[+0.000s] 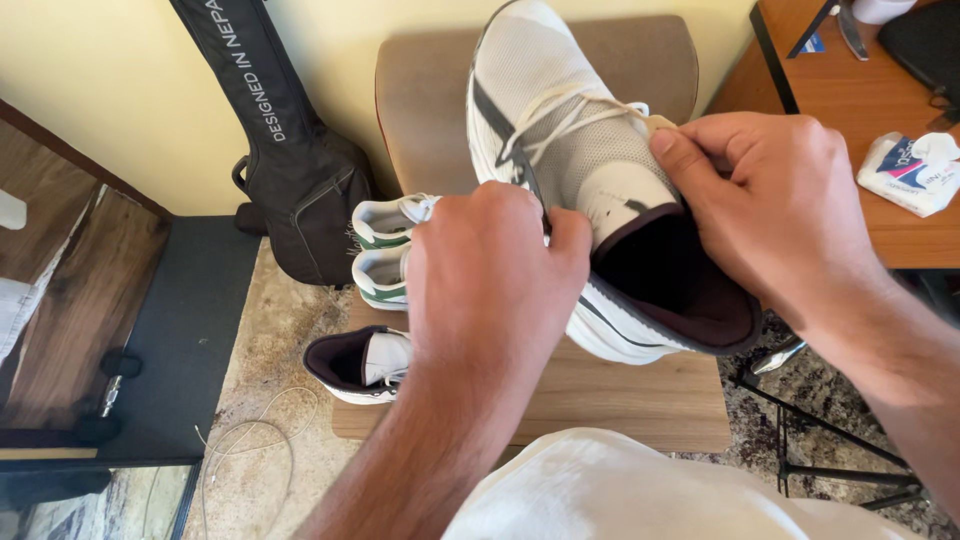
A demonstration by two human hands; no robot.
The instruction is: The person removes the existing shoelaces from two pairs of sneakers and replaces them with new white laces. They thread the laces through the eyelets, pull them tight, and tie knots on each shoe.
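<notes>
A white mesh sneaker [560, 120] with grey trim and a dark lining is held up in front of me, toe pointing away. My left hand [495, 275] grips its near side by the lace eyelets. My right hand [775, 200] pinches the tongue and the end of a white lace near the collar. The shoe's opening faces me, below my right hand.
A matching sneaker [360, 365] lies on a low wooden board [620, 400], with a white and green pair [385, 245] behind it. A brown cushioned stool [420, 100], a black instrument bag [290, 150], a wooden desk [850, 100] with a tissue pack [910, 170], and a loose cord [250, 440] surround them.
</notes>
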